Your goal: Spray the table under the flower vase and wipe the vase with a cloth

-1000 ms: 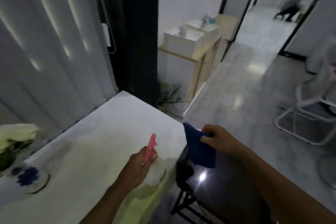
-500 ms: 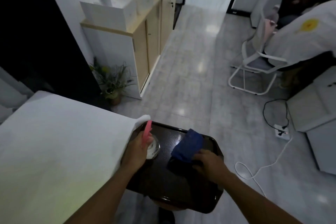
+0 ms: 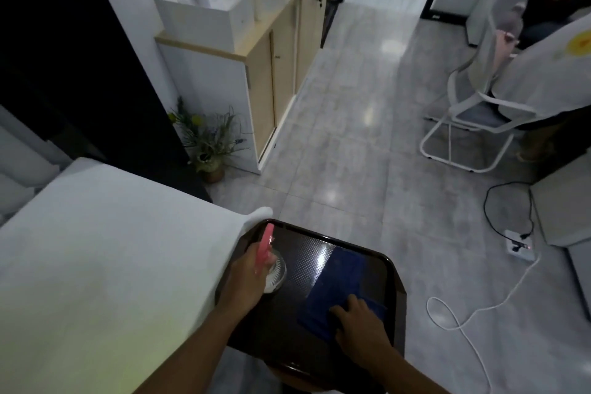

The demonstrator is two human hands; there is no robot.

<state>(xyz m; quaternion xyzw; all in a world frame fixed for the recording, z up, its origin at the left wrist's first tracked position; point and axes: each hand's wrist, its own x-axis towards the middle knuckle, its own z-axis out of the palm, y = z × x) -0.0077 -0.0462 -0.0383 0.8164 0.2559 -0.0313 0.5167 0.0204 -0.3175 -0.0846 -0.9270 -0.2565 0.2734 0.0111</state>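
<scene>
My left hand grips a spray bottle with a pink trigger head and a clear body, which stands on the left part of a dark tray. A blue cloth lies flat on the tray's right part. My right hand rests on the cloth's near end with the fingers spread on it. The table with the white cover fills the lower left. The flower vase is out of view.
A potted plant stands on the floor by a wooden cabinet with white boxes on top. A white chair is at the right. A power strip and cables lie on the grey floor right of the tray.
The view swung right, away from the vase. My left hand brought the spray bottle down onto the tray. My right hand laid the blue cloth flat on the tray.
</scene>
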